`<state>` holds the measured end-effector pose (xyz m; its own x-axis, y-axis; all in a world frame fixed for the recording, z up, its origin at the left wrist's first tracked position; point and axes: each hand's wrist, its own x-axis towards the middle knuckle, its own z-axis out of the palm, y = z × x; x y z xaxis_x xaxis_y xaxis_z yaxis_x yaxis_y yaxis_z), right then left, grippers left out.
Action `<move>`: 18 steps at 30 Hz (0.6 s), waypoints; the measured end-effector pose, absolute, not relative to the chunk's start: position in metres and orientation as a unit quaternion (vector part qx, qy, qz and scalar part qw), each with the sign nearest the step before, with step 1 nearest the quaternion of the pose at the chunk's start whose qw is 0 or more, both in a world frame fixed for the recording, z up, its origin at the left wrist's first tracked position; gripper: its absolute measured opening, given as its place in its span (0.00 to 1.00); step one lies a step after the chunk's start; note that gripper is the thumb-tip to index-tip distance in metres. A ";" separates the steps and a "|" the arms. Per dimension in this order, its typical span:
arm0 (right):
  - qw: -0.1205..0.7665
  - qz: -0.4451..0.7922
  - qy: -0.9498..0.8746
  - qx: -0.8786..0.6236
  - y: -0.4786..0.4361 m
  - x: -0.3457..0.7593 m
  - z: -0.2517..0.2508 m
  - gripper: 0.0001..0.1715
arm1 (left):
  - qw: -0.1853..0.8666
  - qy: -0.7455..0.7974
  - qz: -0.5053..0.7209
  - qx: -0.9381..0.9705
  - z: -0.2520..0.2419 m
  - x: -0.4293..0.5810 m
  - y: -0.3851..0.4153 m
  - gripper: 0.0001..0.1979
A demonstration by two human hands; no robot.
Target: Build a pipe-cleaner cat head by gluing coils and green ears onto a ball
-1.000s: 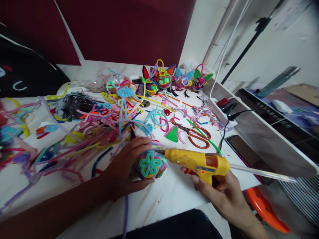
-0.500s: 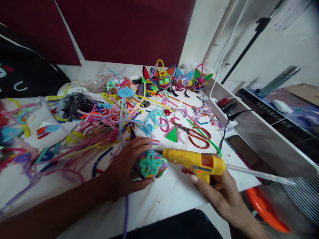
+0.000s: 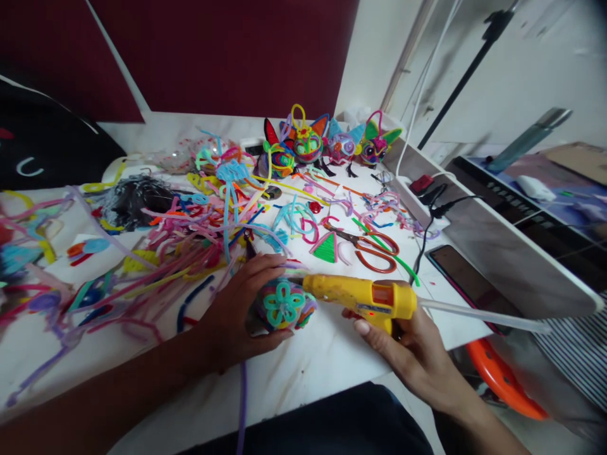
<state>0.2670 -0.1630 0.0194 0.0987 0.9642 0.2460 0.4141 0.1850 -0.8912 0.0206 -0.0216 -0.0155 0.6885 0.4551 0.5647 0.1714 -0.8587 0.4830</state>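
My left hand [image 3: 239, 309] is wrapped around a small ball of coloured pipe cleaners [image 3: 284, 305] with a teal flower shape on its front, resting on the white table [image 3: 308, 373]. My right hand [image 3: 408, 351] grips the handle of a yellow hot glue gun [image 3: 365, 297]. The gun's nozzle points left and touches the upper right side of the ball. A clear glue stick [image 3: 484, 314] sticks out of the gun's back to the right.
A big tangle of loose pipe cleaners [image 3: 190, 234] covers the table's middle and left. Orange-handled scissors [image 3: 370, 249] and a green triangle [image 3: 326, 248] lie behind the gun. Several finished pipe-cleaner figures [image 3: 327, 142] stand at the back. A phone [image 3: 465, 284] and a power strip [image 3: 422, 196] lie at right.
The view has shifted slightly, so everything sits a little lower-left to upper-left in frame. The glue gun has edged left toward the ball. Both hands keep their grips.
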 end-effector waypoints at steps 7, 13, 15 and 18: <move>0.447 0.255 -0.636 -0.576 -0.163 0.268 0.020 0.12 | 0.195 0.172 0.351 0.900 -0.016 0.021 -0.019 0.37; 0.445 0.251 -0.638 -0.576 -0.165 0.270 0.018 0.13 | 0.193 0.181 0.352 0.898 -0.015 0.021 -0.021 0.36; 0.446 0.254 -0.636 -0.577 -0.166 0.271 0.017 0.14 | 0.195 0.186 0.352 0.896 -0.015 0.021 -0.021 0.35; 0.445 0.251 -0.635 -0.580 -0.166 0.271 0.016 0.13 | 0.194 0.183 0.344 0.900 -0.014 0.020 -0.020 0.37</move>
<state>0.2712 -0.1661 0.0165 0.0677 0.9593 0.2740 0.5130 0.2021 -0.8343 0.0202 -0.0199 -0.0145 0.6967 0.4626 0.5484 0.1964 -0.8581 0.4744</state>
